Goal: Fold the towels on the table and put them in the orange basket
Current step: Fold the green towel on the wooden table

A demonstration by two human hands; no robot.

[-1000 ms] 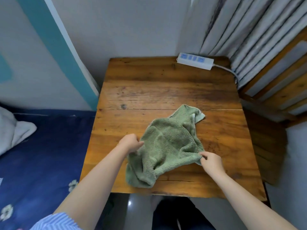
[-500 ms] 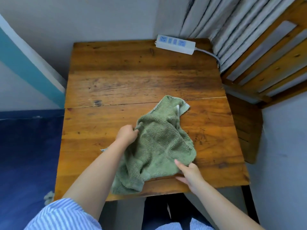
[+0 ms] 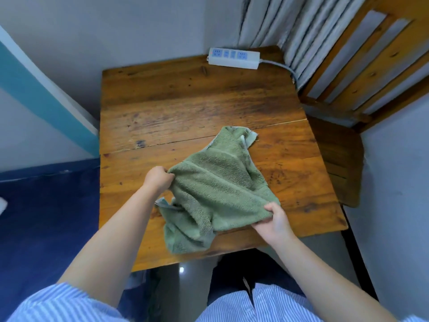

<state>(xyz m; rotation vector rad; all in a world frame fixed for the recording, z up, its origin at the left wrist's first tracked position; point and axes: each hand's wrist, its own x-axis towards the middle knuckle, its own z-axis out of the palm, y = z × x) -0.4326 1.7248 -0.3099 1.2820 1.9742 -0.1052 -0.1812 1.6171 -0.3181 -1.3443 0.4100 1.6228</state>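
A crumpled green towel [image 3: 218, 182] lies on the near half of a small wooden table [image 3: 185, 98]. My left hand [image 3: 157, 178] grips the towel's left edge in a fist. My right hand [image 3: 275, 220] pinches its near right corner at the table's front edge. Between the two hands the cloth is lifted and stretched. A loose fold hangs toward the front edge, and one corner points to the far right. No orange basket is in view.
A white power strip [image 3: 233, 58] with its cable lies at the table's far right corner. A wooden chair [image 3: 343, 159] stands against the table's right side, curtains behind it. A blue bedcover [image 3: 46, 217] borders the left side.
Both hands have closed on the towel and raised its near edge, pulling it taut between them. The right hand has gone from resting by the corner to pinching it. The camera has tilted.
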